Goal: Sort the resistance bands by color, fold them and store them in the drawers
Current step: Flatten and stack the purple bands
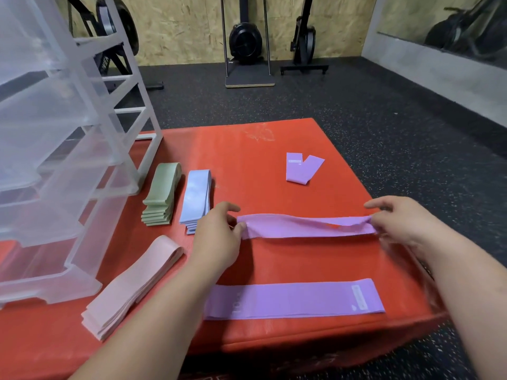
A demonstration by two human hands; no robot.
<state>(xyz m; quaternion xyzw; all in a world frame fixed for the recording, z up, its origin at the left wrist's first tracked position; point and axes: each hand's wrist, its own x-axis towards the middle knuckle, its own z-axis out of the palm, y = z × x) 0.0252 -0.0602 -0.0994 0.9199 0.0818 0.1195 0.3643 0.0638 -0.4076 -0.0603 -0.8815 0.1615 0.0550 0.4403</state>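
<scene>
A purple band (306, 226) is stretched flat just above the red mat (247, 149). My left hand (219, 234) pinches its left end and my right hand (397, 220) pinches its right end. A second purple band (293, 298) lies flat nearer to me. A third purple band (301, 168) lies loosely folded farther back. Stacks of green bands (162, 197), blue bands (196, 198) and pink bands (134, 286) sit to the left. The clear plastic drawer unit (63, 149) stands at the left on the mat.
The mat's front and right edges drop to a dark speckled gym floor (370, 113). Exercise machines (247, 42) stand against the wooden back wall. A mirror (452, 26) lines the right wall.
</scene>
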